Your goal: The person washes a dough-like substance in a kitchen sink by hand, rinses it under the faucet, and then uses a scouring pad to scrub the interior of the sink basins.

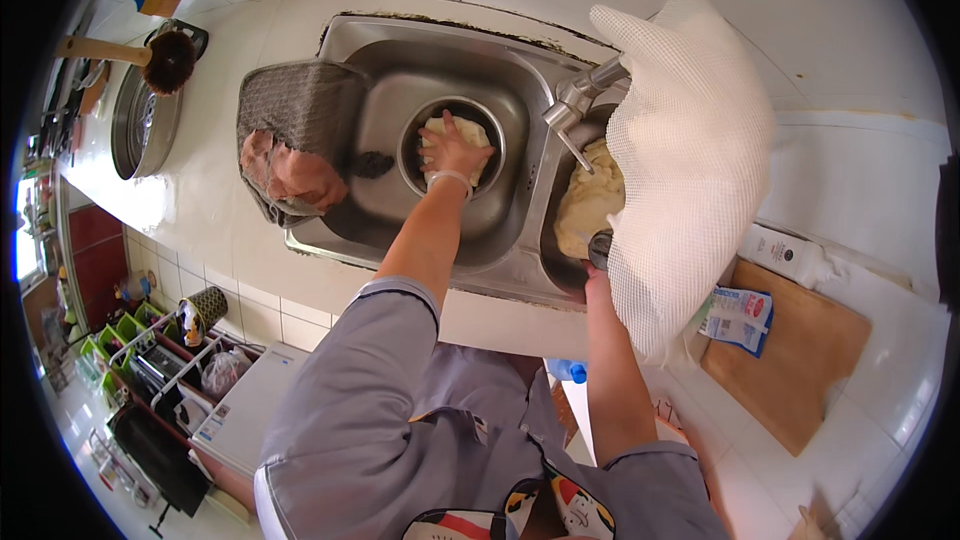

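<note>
My left hand (456,150) lies with its fingers spread on a pale dough-like mass (474,133) inside a round metal bowl (491,184). That bowl stands in the larger basin of a stainless steel sink (390,82). My right hand (595,281) is at the near side of the smaller basin, beside a dark round object (600,249). Whether its fingers grip that object cannot be seen. More of the pale mass (589,202) fills the smaller basin. A white textured cloth (690,150) hides the right part of this basin.
A metal faucet (574,101) reaches over the sink's divider. Grey (300,97) and pink cloths (289,172) drape the left rim, near a dark scrubber (373,163). A wooden board (795,360) and a printed packet (739,319) are at right. Far left are a brush (169,62) and metal pan (142,124).
</note>
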A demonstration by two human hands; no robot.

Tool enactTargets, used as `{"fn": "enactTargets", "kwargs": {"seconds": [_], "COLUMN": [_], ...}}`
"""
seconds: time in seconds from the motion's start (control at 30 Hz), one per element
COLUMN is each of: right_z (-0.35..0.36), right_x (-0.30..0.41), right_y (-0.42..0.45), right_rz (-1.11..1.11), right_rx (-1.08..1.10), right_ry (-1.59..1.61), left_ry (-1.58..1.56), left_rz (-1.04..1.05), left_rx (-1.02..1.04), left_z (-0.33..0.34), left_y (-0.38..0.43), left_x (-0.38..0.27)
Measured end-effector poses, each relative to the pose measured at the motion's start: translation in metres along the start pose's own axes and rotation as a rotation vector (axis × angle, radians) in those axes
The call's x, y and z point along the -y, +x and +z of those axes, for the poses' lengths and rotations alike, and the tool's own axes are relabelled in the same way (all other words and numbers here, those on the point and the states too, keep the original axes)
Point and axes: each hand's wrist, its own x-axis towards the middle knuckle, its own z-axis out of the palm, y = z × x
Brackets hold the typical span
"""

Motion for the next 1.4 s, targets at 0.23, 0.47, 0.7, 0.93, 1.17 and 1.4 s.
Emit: {"fn": "enactTargets", "kwargs": {"seconds": [0.23,0.47,0.7,0.93,1.17,1.4], "right_z": [0.014,0.059,0.068,0.048,0.031,0.037], "right_x": [0.0,0.028,0.046,0.07,0.089,0.089], "right_y": [-0.018,-0.079,-0.088,-0.09,-0.102,-0.113], "right_rz": [-0.211,-0.752,-0.649,-0.176,0.26,0.037], "right_rx": [-0.014,-0.014,-0.053,0.195,0.658,0.518], "right_ry": [-0.278,-0.447,-0.279,0.159,0.63,-0.111], "left_ry": [-0.104,-0.495,-1.415,-1.429,-1.287,-1.141], "left_rz": [-0.032,-0.09,-0.111,0.054,0.241,0.249], "left_rx": [0.066,-0.071,0.749,0.888,0.942,0.98], "left_z": [-0.016,-0.002,0.005,-0.013,-0.088,-0.071], "left_y": [0.014,0.035,0.043,0.031,-0.05,-0.172], "left_x": [0.011,0.048,0.064,0.081,0.079,0.04]}}
